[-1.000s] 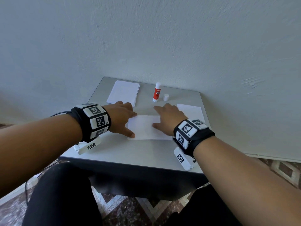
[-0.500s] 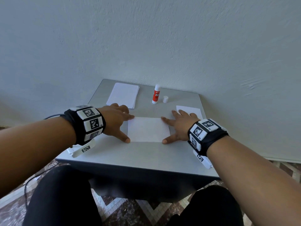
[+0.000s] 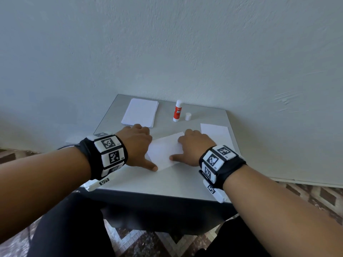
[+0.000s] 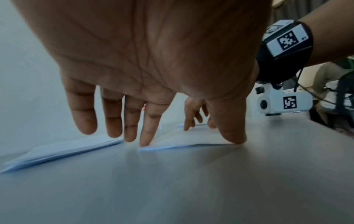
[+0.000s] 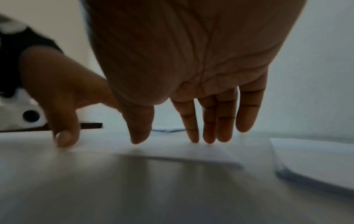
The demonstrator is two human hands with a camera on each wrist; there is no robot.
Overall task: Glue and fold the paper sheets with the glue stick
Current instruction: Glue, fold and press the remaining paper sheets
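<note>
A folded white paper sheet lies askew on the grey table, its right end turned toward the wall. My left hand rests on its left end; the index finger and thumb touch the edge, fingers straight. My right hand presses flat on the right end with its straight fingers and thumb down on the sheet. The red and white glue stick stands uncapped near the wall, its white cap beside it. Neither hand holds it.
A stack of white sheets lies at the back left, just beyond my left fingers. Another folded sheet lies at the right by the table edge. The wall runs close behind the table. My knees sit under the front edge.
The folded sheet, square to the table before, now lies turned with its right end farther away. My right hand has slid left onto it; the left hand stayed on the left end.
</note>
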